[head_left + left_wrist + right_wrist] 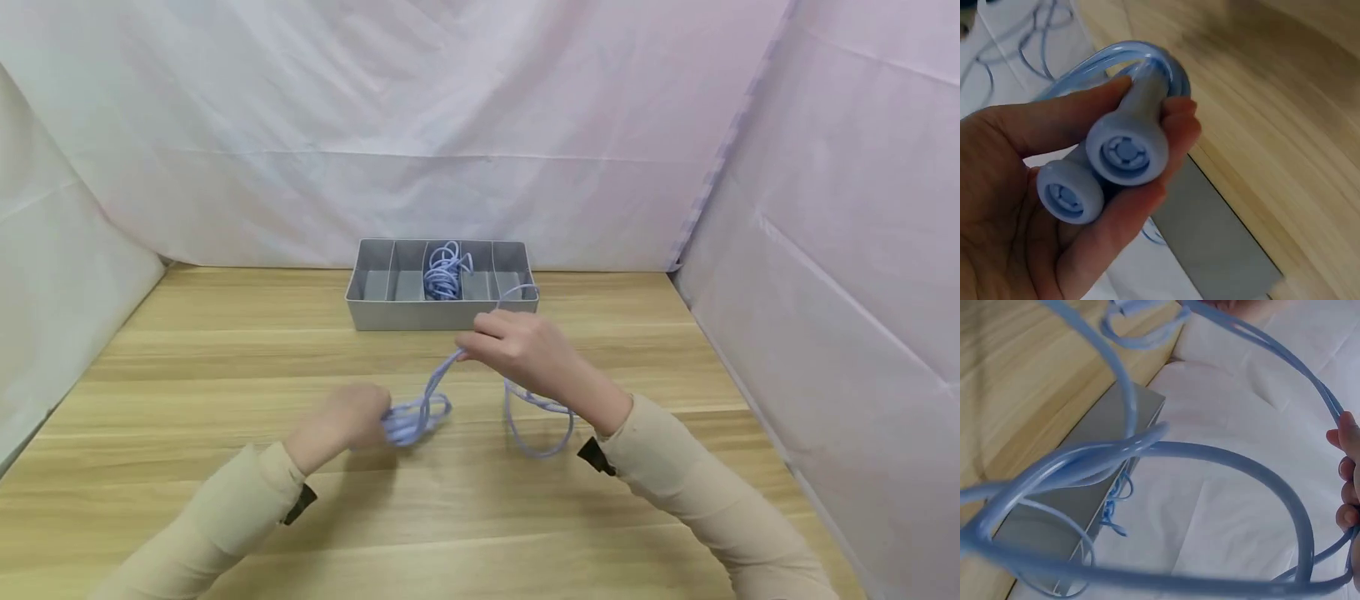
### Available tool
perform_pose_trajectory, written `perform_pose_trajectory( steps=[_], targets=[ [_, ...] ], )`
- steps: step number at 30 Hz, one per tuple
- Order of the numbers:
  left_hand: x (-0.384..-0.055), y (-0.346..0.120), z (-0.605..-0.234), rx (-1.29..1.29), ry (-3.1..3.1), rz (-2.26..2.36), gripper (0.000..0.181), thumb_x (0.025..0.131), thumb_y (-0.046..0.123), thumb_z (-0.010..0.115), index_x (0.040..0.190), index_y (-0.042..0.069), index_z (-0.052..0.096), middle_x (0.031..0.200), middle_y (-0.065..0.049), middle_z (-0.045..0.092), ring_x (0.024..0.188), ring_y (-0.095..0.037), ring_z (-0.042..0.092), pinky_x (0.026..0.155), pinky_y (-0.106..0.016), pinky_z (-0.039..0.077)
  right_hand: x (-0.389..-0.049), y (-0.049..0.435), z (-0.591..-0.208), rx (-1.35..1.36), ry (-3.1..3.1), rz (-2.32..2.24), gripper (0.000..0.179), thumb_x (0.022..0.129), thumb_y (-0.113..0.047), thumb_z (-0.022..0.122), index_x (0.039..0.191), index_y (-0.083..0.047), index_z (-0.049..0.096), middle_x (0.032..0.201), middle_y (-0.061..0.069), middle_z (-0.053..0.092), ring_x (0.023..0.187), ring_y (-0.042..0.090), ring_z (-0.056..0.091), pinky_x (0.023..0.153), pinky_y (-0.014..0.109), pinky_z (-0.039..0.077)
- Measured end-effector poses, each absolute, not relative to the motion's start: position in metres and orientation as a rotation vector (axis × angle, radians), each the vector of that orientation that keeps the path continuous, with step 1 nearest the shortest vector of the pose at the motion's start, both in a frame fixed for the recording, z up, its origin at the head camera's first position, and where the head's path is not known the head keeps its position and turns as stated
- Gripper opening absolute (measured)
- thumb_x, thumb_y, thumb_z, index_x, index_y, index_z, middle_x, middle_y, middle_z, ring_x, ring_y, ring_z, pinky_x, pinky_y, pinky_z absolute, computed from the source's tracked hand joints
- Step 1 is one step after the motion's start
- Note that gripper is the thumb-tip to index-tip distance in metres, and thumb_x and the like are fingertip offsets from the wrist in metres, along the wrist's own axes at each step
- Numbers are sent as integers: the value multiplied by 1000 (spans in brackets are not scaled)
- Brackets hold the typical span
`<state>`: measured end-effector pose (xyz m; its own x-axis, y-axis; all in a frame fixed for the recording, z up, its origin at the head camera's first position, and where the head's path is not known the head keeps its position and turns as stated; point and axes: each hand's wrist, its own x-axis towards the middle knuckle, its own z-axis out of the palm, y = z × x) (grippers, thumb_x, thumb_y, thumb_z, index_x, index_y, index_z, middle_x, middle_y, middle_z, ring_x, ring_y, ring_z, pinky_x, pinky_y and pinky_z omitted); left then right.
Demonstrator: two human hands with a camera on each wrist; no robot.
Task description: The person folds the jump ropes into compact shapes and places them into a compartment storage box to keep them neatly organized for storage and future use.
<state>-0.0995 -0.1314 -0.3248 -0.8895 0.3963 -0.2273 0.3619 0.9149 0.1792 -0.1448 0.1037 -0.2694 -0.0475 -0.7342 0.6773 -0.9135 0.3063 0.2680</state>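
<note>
My left hand point(351, 417) grips two pale blue handles point(1127, 149) of a jump rope point(408, 421) low over the table. The handles lie side by side, their flared ends facing the left wrist camera, with looped cord wrapped near them. My right hand point(521, 346), higher and to the right, pinches the cord between its fingers. A strand slants down from it to the bundle at the left hand. Loose loops point(542, 454) hang below the right hand, and in the right wrist view the cord point(1222, 450) crosses close to the camera.
Behind the hands, a grey divided box point(420, 315) stands near the table's back edge. Its middle compartment contains another coiled blue cord point(444, 279). White cloth point(450, 108) hangs behind and at both sides of the wooden table point(225, 333).
</note>
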Motion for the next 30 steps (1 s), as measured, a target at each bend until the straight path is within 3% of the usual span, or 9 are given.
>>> perform_pose_trajectory(
  steps=[8,15,25,30],
  targets=[
    [-83,-108,-322,940,2756,110,27,63,7,71,58,10,45,54,4,37,52,-11,33,46,-26,34,-163,102,-271,1440,-1901,363,12,81,-22,65,82,-10,66,67,-2,50,52,7,42,48,17,39],
    [-75,-104,-326,1176,2755,172,22,61,11,76,59,12,54,54,8,45,50,-8,37,47,-23,38,-177,115,-283,1409,-1993,461,10,78,-17,70,84,-9,67,68,-1,52,53,10,47,49,19,40],
    [-71,-103,-317,1388,2534,426,12,68,16,76,69,14,64,61,14,57,50,3,39,47,-11,35,-188,133,-301,1455,-1981,479,12,72,-14,74,81,-6,70,75,1,63,65,13,60,58,21,50],
    [-70,-103,-307,1449,2518,542,14,72,18,74,72,14,61,62,13,54,51,4,37,47,-10,33,-190,138,-316,1443,-1991,314,17,71,-17,75,84,-8,69,78,-1,67,69,12,64,57,22,52]
  ],
)
